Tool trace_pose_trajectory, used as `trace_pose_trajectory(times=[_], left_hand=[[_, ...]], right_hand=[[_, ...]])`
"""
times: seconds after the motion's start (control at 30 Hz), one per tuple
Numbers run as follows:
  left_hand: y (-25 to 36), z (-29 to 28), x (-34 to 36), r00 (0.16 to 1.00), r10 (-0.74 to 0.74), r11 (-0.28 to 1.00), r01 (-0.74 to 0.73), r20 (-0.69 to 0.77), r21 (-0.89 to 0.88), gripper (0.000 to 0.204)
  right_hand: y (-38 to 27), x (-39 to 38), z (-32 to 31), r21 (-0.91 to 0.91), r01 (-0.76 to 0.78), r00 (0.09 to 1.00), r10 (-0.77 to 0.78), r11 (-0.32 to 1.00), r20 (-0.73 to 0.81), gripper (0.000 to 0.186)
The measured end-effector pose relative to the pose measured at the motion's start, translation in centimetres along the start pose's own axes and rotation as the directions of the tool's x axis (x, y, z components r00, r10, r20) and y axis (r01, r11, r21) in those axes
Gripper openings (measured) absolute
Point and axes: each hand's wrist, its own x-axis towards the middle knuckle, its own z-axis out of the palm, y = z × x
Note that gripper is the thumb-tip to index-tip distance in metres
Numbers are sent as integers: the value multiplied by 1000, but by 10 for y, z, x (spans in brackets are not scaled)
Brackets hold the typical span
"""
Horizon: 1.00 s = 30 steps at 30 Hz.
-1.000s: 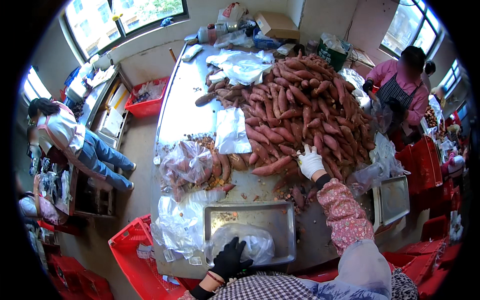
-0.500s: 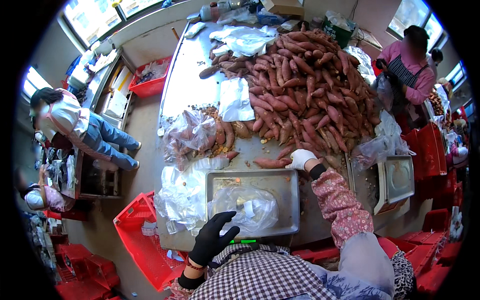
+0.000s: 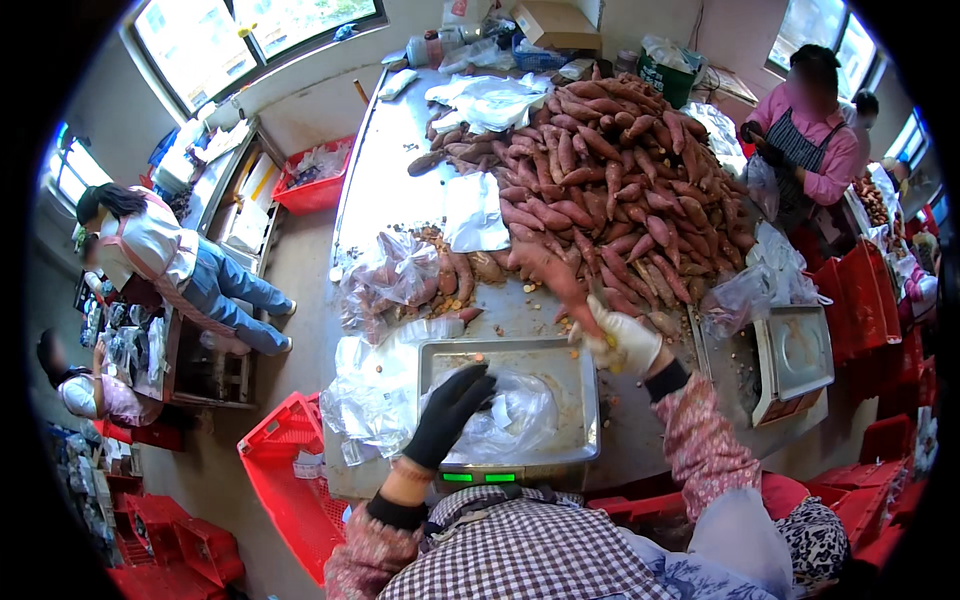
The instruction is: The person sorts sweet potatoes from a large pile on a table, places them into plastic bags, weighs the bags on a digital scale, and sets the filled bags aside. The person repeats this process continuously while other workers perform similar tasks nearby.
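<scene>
A worker's right grip (image 3: 622, 345), in a white glove, is clamped on the near end of a long sweet potato (image 3: 562, 287), blurred and tilted, above the metal surface (image 3: 645, 435). The left grip (image 3: 450, 415), gloved in black with fingers outstretched, is over the left part of a metal tray (image 3: 583, 425); whether it touches the clear plastic bag (image 3: 525, 420) lying there cannot be told. Beyond the tray rises a large heap of sweet potatoes (image 3: 620, 190), a flat white bag (image 3: 475, 212) at its left edge. A red crate (image 3: 285, 470) stands left of the surface. A co-worker in pink (image 3: 825, 150) stands at far right, another in jeans (image 3: 205, 265) at left.
</scene>
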Motion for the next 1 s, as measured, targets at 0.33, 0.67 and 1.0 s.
trace_pose_trajectory(times=[0.33, 0.67, 1.0], left_hand=[[2, 51, 52, 999, 36, 974, -44, 38, 223, 45], [13, 67, 50, 930, 323, 505, -328, 177, 799, 46], [-15, -10, 88, 995, 65, 817, -12, 71, -576, 33]], right_hand=[[83, -24, 7, -797, 187, 739, -617, 574, -271, 26], [35, -21, 59, -940, 264, 638, -770, 214, 4, 30], [83, 24, -12, -687, 203, 638, -626, 698, -448, 21]])
